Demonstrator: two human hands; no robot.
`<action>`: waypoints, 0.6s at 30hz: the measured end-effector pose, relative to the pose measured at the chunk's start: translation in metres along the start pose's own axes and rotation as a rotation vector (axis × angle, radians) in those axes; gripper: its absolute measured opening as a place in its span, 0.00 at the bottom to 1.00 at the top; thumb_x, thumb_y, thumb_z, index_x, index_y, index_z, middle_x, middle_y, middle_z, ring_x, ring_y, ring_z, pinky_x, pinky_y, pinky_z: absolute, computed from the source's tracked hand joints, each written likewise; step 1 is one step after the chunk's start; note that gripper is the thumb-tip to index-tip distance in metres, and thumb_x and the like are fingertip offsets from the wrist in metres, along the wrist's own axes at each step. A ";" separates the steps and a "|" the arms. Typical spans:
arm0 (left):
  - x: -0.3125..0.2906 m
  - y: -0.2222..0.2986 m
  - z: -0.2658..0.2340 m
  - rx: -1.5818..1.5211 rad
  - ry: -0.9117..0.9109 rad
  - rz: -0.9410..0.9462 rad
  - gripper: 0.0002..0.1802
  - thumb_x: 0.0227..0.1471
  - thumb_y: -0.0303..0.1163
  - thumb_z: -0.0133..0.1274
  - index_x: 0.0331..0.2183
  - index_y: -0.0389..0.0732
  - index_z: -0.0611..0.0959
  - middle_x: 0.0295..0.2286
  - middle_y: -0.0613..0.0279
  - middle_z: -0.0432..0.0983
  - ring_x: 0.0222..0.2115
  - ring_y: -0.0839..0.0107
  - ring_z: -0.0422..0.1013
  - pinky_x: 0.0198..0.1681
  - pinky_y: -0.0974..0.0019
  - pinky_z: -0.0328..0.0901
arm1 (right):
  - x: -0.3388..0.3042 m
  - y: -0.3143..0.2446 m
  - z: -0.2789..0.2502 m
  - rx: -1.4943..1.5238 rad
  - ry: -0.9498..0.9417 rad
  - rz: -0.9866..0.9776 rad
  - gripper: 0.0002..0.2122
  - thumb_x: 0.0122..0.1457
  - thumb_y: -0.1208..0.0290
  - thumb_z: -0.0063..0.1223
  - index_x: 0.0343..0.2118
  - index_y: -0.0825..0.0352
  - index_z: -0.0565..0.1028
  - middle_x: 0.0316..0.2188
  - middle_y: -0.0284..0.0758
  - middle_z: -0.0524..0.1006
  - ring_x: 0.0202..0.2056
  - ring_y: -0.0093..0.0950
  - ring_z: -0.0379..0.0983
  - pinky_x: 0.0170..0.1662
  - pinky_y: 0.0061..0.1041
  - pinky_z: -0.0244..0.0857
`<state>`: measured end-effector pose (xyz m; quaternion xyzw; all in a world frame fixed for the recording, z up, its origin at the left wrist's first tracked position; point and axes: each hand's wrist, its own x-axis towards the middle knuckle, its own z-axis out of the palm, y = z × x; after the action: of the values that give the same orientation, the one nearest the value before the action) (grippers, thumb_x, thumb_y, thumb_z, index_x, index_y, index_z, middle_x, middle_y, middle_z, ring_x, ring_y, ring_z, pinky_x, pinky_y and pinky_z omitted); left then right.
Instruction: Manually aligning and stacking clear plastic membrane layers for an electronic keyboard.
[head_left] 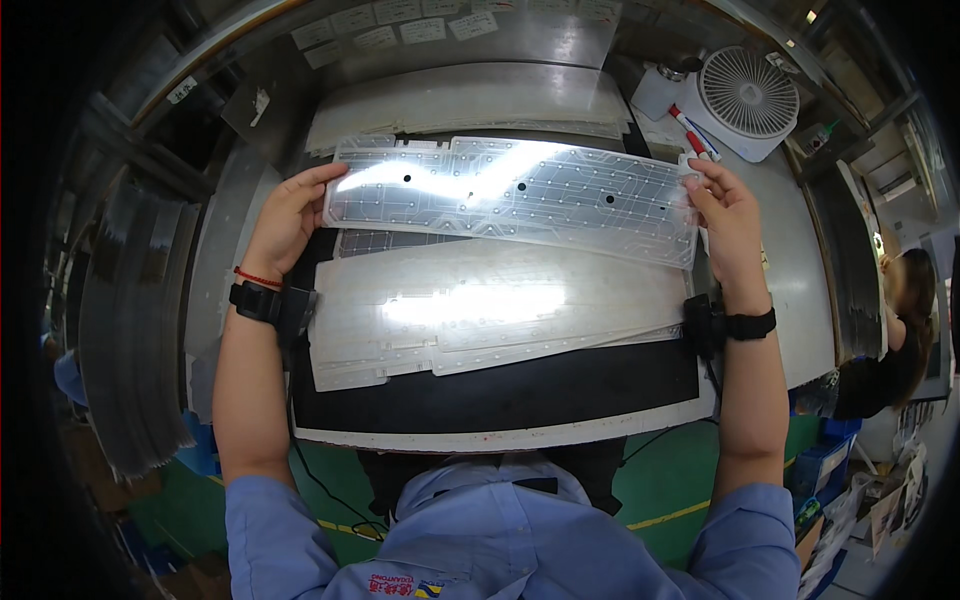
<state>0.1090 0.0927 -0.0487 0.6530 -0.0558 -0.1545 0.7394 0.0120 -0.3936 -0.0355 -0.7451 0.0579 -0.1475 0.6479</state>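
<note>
Between my two hands is a long, clear keyboard membrane sheet with printed circuit lines, dots and several dark round spots. It is held above the table and catches a bright glare. My left hand pinches its left end, thumb and fingers closed on the edge. At the other end, my right hand grips the right edge near the upper corner. Below the held sheet lies a slightly fanned stack of similar translucent sheets. Part of another circuit sheet shows between them.
A black mat lies beneath the near stack. Farther back rests another stack of pale sheets. A white fan and red marker are at the back right. Tall grey stacks stand left; a person is at far right.
</note>
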 end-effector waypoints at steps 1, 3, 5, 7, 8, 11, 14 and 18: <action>-0.001 0.002 0.007 -0.012 0.031 0.005 0.20 0.57 0.26 0.49 0.51 0.33 0.73 0.38 0.59 0.77 0.37 0.75 0.73 0.41 0.74 0.69 | 0.000 0.000 0.000 -0.002 -0.004 0.005 0.13 0.58 0.78 0.51 0.47 0.70 0.72 0.30 0.27 0.76 0.28 0.13 0.68 0.29 0.12 0.61; 0.000 0.000 0.006 0.032 0.042 0.017 0.22 0.57 0.27 0.50 0.53 0.33 0.71 0.37 0.61 0.77 0.35 0.77 0.73 0.39 0.75 0.68 | 0.000 -0.001 0.000 -0.005 -0.003 0.022 0.12 0.58 0.78 0.51 0.46 0.70 0.73 0.29 0.26 0.75 0.28 0.13 0.68 0.29 0.13 0.61; 0.003 -0.006 -0.004 0.144 0.008 0.031 0.24 0.57 0.28 0.50 0.55 0.34 0.68 0.36 0.63 0.77 0.34 0.80 0.71 0.38 0.76 0.67 | 0.000 -0.001 0.001 -0.011 -0.010 0.043 0.11 0.58 0.78 0.51 0.45 0.70 0.73 0.28 0.27 0.75 0.28 0.13 0.68 0.29 0.13 0.61; 0.003 -0.006 -0.007 0.198 -0.015 -0.001 0.25 0.57 0.28 0.51 0.55 0.34 0.68 0.35 0.66 0.77 0.31 0.82 0.70 0.35 0.78 0.65 | 0.000 0.000 0.000 -0.023 -0.019 0.067 0.10 0.58 0.77 0.50 0.44 0.70 0.73 0.28 0.27 0.75 0.28 0.14 0.68 0.29 0.13 0.61; 0.003 -0.006 -0.005 0.225 -0.028 -0.017 0.25 0.57 0.28 0.51 0.55 0.34 0.68 0.34 0.67 0.77 0.29 0.83 0.69 0.34 0.79 0.64 | 0.000 0.000 -0.001 -0.032 -0.019 0.064 0.11 0.58 0.77 0.50 0.44 0.70 0.73 0.28 0.27 0.75 0.28 0.14 0.68 0.30 0.14 0.62; 0.003 -0.009 -0.002 0.225 0.022 0.062 0.23 0.56 0.27 0.53 0.52 0.34 0.70 0.29 0.70 0.76 0.26 0.84 0.67 0.31 0.80 0.62 | -0.002 0.000 0.000 -0.165 -0.030 -0.007 0.12 0.57 0.75 0.52 0.44 0.70 0.74 0.27 0.27 0.75 0.29 0.15 0.69 0.31 0.16 0.63; -0.001 -0.004 0.005 0.243 -0.052 0.052 0.18 0.55 0.26 0.53 0.48 0.35 0.73 0.28 0.71 0.76 0.25 0.85 0.67 0.30 0.81 0.61 | -0.006 -0.002 0.003 -0.462 -0.074 -0.132 0.13 0.55 0.73 0.55 0.42 0.70 0.76 0.28 0.30 0.75 0.32 0.19 0.72 0.34 0.20 0.65; -0.003 -0.003 0.012 0.236 0.004 0.036 0.11 0.55 0.25 0.53 0.41 0.38 0.75 0.27 0.71 0.76 0.24 0.85 0.67 0.29 0.80 0.61 | -0.011 -0.011 0.008 -0.724 -0.165 -0.232 0.15 0.52 0.67 0.59 0.41 0.70 0.77 0.32 0.36 0.76 0.35 0.28 0.73 0.37 0.25 0.66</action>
<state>0.1019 0.0816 -0.0500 0.7345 -0.0840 -0.1322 0.6603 0.0029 -0.3813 -0.0276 -0.9365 -0.0308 -0.1294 0.3244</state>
